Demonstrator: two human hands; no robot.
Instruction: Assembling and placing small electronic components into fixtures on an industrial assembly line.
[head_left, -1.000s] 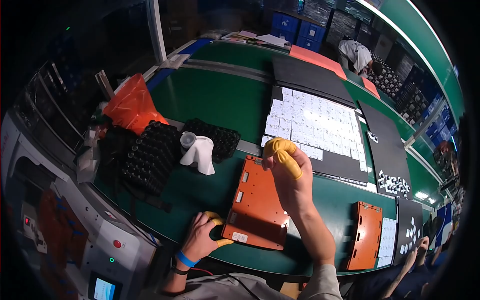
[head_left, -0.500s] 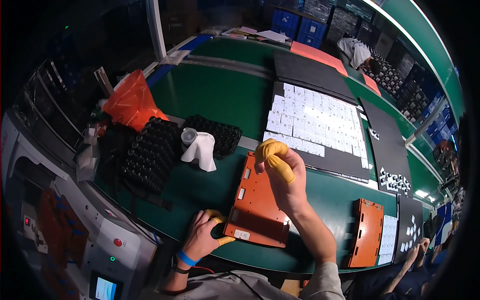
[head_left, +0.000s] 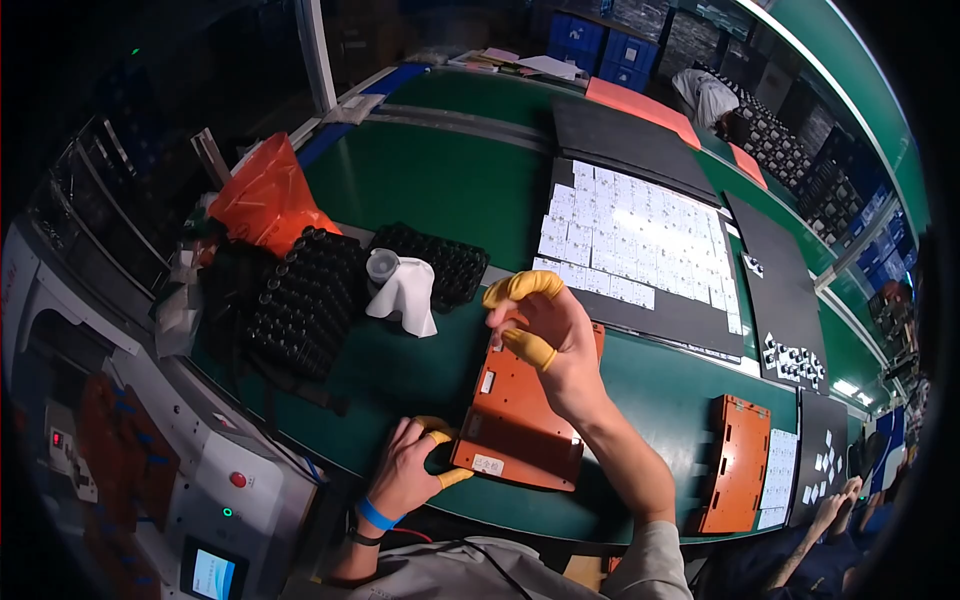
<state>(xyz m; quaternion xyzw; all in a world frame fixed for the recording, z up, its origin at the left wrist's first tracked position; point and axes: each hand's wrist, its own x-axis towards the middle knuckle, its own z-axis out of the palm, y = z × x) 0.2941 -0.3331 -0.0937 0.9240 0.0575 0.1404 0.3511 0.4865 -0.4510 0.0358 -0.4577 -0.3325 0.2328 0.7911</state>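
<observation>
An orange plate-like fixture (head_left: 520, 425) with slots and a white label lies on the green bench in front of me. My left hand (head_left: 408, 468), with yellow finger covers, rests at its lower left corner. Thumb and forefinger grip that corner, one on each side. Raised over the fixture's far part is my right hand (head_left: 550, 345), also in yellow finger covers. Its thumb stands apart from the curled fingers, and nothing shows between them. The hand and forearm hide part of the fixture.
Black lens-like parts in trays (head_left: 310, 300) sit left, beside a clear cup (head_left: 381, 264), a white cloth (head_left: 408, 300) and an orange bag (head_left: 270, 200). White circuit panels (head_left: 640, 235) lie on black sheets beyond. A second orange fixture (head_left: 737, 465) and a co-worker's hands (head_left: 840, 500) are right.
My right hand has shifted slightly left, and its thumb has parted from the fingertips it was touching. My left hand stays at the fixture's corner.
</observation>
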